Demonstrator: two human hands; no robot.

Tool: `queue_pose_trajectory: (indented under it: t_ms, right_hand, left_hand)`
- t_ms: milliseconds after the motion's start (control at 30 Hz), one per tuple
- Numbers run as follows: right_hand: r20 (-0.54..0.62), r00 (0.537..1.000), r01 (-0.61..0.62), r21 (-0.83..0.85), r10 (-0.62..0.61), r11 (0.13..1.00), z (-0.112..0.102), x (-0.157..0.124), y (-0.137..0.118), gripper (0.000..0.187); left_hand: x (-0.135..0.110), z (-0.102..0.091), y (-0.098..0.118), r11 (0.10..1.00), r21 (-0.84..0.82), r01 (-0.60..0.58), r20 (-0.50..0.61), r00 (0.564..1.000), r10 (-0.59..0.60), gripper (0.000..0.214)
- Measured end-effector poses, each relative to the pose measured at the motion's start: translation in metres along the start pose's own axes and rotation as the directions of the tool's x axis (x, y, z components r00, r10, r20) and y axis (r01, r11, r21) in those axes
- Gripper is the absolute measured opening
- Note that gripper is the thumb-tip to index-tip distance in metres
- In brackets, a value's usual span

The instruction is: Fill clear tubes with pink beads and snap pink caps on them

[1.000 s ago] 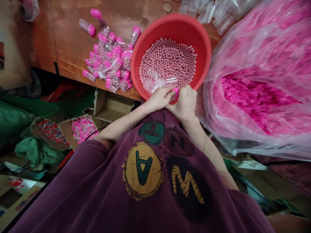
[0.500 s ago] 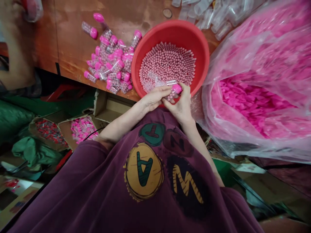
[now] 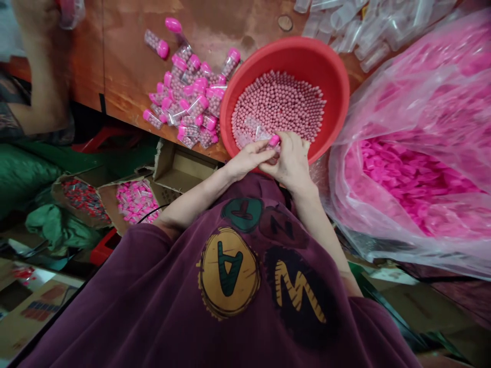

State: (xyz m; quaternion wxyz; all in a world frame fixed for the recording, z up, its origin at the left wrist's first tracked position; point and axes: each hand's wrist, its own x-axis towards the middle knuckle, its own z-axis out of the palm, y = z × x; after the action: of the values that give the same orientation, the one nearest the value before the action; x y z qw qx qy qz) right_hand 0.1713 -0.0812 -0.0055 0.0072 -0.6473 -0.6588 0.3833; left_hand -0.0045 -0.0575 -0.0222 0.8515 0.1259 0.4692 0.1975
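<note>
Over the near rim of a red basin [image 3: 337,97], both hands close around one small clear bottle with a pink cap [image 3: 273,141]. My left hand [image 3: 247,157] grips it from the left. My right hand [image 3: 292,159] wraps its fingers at the cap and the bottle's right side, hiding much of it. Pink beads [image 3: 278,102] fill the bottom of the basin, and clear plastic pieces [image 3: 255,129] lie on them just beyond my left fingers.
Left of the basin, several capped bead bottles [image 3: 197,102] lie heaped on the wooden table [image 3: 126,66]. Empty clear tubes [image 3: 351,30] are at the back right. A large plastic bag of pink caps [image 3: 414,179] stands at right. Another person's arm [image 3: 42,82] is at far left.
My right hand has turned over the cap, its back now covering more of the bottle. The whole view has shifted slightly, moving the basin and table rightward in the picture.
</note>
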Motion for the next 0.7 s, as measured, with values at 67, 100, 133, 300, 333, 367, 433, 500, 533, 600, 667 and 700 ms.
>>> queue_pose_trajectory:
  t_ms: [67, 100, 133, 300, 333, 367, 433, 500, 533, 600, 667, 700]
  right_hand:
    - [0.010, 1.000, 0.007, 0.024, -0.007, 1.000, 0.000, 0.005, -0.003, 0.080]
    - [0.011, 1.000, 0.003, 0.026, -0.004, 1.000, 0.001, 0.008, -0.004, 0.077]
    - [0.007, 1.000, -0.003, 0.016, 0.003, 1.000, 0.002, 0.010, -0.004, 0.073]
    - [-0.016, 0.999, -0.032, -0.112, 0.031, 0.993, 0.015, 0.020, -0.006, 0.053]
    - [-0.012, 0.999, -0.041, -0.121, 0.039, 0.992, 0.020, 0.020, -0.007, 0.051]
    - [-0.002, 0.999, -0.052, -0.121, 0.052, 0.991, 0.025, 0.018, -0.007, 0.051]
    - [0.043, 0.997, -0.067, -0.075, 0.070, 0.995, 0.036, 0.011, -0.007, 0.053]
    - [0.112, 0.993, -0.031, 0.054, 0.025, 0.998, 0.046, 0.007, -0.005, 0.064]
    - [0.136, 0.991, 0.001, 0.137, -0.020, 0.991, 0.051, 0.007, -0.002, 0.073]
    - [0.129, 0.989, 0.041, 0.267, -0.078, 0.963, 0.058, 0.016, 0.006, 0.082]
    - [0.061, 0.998, 0.009, 0.253, -0.025, 0.967, 0.063, 0.037, 0.014, 0.070]
    - [0.025, 0.999, -0.029, 0.197, 0.024, 0.980, 0.065, 0.050, 0.017, 0.062]
  left_hand:
    - [-0.001, -0.006, 0.004, 0.998, -0.030, 0.053, 0.050, 0.997, -0.051, 0.019]
    - [-0.001, -0.009, 0.006, 0.996, -0.052, 0.071, 0.063, 0.996, -0.067, 0.020]
    - [0.000, -0.012, 0.007, 0.994, -0.076, 0.080, 0.068, 0.995, -0.075, 0.021]
    - [0.010, -0.019, 0.006, 0.989, -0.119, 0.092, -0.002, 0.996, -0.092, 0.024]
    - [0.010, -0.018, 0.004, 0.990, -0.105, 0.097, -0.022, 0.995, -0.100, 0.024]
    - [0.009, -0.018, 0.001, 0.991, -0.082, 0.106, -0.039, 0.993, -0.110, 0.024]
    - [0.004, -0.018, -0.004, 0.993, 0.008, 0.117, -0.085, 0.990, -0.116, 0.023]
    - [-0.006, -0.027, -0.007, 0.981, 0.164, 0.101, -0.155, 0.985, -0.076, 0.023]
    - [-0.012, -0.036, -0.006, 0.964, 0.253, 0.078, -0.191, 0.981, -0.030, 0.024]
    - [-0.024, -0.065, 0.002, 0.911, 0.413, 0.010, -0.262, 0.959, 0.108, 0.032]
    - [-0.031, -0.104, 0.017, 0.831, 0.553, -0.050, -0.359, 0.886, 0.292, 0.045]
    - [-0.032, -0.124, 0.026, 0.766, 0.639, -0.065, -0.395, 0.827, 0.400, 0.049]
